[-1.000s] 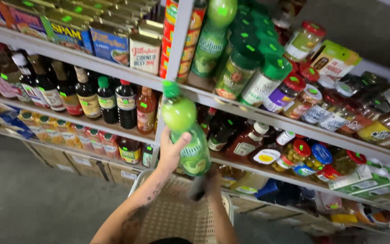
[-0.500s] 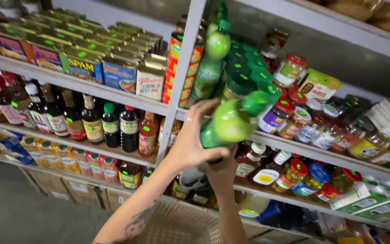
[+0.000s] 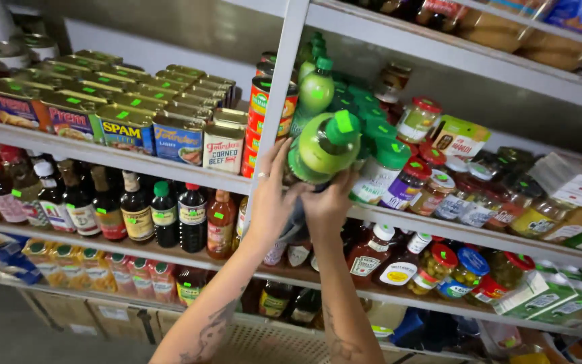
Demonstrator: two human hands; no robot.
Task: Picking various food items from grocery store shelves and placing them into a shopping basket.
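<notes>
the green plastic bottle (image 3: 323, 145) had a green screw cap with a little bright green sticker on top. it was tipped over, cap pointing up and to the right, bottom end down-left, held up at the front edge of the upper shelf, right by the white upright post.

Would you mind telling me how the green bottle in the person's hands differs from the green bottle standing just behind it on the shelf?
The held green bottle is tilted, cap toward the right; the shelf bottle stands upright. The held bottle is gripped by the left hand and right hand; the shelf bottle is untouched. The held bottle sits nearer the shelf's front edge; the other stands further back. Both are lime green with darker green caps bearing small bright stickers.
</notes>
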